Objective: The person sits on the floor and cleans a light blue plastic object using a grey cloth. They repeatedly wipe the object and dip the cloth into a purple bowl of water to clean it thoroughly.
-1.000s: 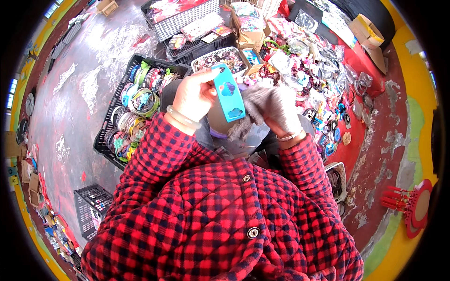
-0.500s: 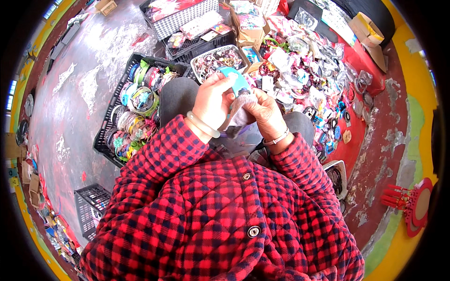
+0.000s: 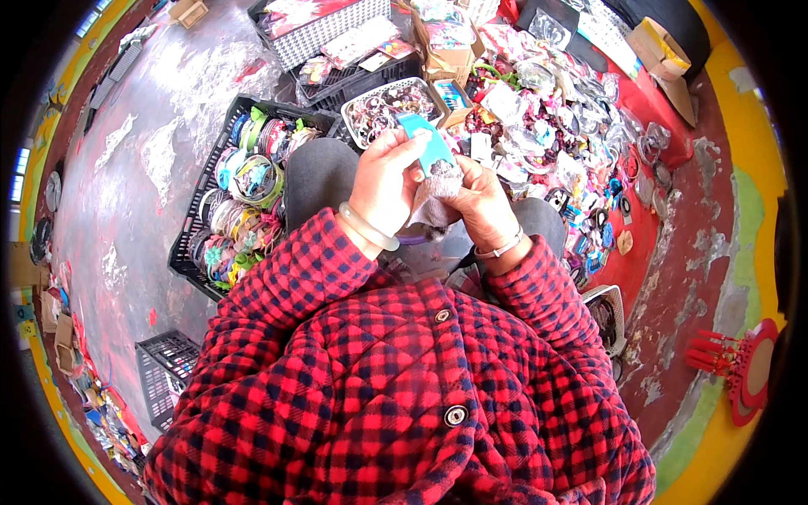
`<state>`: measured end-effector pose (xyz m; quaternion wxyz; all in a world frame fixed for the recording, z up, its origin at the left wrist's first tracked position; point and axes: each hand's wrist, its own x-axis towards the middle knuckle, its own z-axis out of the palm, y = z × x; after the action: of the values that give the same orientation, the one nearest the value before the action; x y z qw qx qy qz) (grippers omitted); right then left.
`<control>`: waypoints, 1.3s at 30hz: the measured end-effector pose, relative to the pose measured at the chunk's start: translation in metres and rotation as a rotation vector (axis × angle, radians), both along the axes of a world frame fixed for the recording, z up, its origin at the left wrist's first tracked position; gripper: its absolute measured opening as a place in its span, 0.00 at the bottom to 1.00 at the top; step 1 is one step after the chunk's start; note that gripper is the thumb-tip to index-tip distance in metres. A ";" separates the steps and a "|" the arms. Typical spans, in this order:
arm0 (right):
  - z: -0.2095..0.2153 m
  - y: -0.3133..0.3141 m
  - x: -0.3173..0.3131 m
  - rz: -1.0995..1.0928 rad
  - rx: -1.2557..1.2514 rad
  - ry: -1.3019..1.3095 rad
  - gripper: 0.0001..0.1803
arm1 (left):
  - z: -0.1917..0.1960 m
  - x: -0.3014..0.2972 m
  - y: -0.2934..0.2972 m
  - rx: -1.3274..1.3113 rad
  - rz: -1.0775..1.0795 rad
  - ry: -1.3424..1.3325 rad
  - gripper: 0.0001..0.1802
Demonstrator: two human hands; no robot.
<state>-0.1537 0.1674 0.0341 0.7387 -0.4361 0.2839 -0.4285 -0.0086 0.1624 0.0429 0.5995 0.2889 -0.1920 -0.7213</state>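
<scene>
In front of my knees, my left hand pinches a wide, curved light blue band that looks like a headband. Its upper end sticks out above my thumb. My right hand is closed on a crumpled greyish cloth, which wraps the band's lower end and hides it. Both hands are close together, fingers bent. Below the cloth a bit of a purple rim shows between my legs; what it belongs to is mostly hidden.
At my left knee stands a black crate of colourful headbands. Ahead is a white basket of hair accessories, with a grey-and-white crate behind it. A large heap of wrapped accessories spreads over red cloth to the right.
The blue band has turned slightly and shows more of its flat face. The cloth has shifted a little along its lower end. Both hands stay nearly in place.
</scene>
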 end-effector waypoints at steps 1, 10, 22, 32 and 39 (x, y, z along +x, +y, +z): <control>-0.001 0.001 0.001 -0.028 -0.001 -0.020 0.12 | 0.003 -0.002 0.001 0.009 0.000 0.006 0.05; 0.008 -0.007 -0.013 0.112 0.004 0.150 0.13 | -0.020 0.008 -0.009 -0.071 -0.058 0.069 0.05; -0.006 -0.004 -0.009 0.022 0.054 0.079 0.12 | -0.015 -0.002 -0.002 0.027 -0.041 0.059 0.06; -0.015 -0.004 -0.010 -0.044 -0.012 0.080 0.11 | -0.009 -0.006 0.001 0.037 -0.048 0.037 0.06; -0.016 -0.023 -0.035 -0.335 0.049 0.035 0.16 | -0.012 0.020 -0.011 -0.039 -0.053 -0.008 0.07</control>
<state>-0.1884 0.1445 0.0182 0.6623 -0.3722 0.3758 -0.5307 0.0110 0.1515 0.0307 0.5848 0.2748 -0.2159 -0.7320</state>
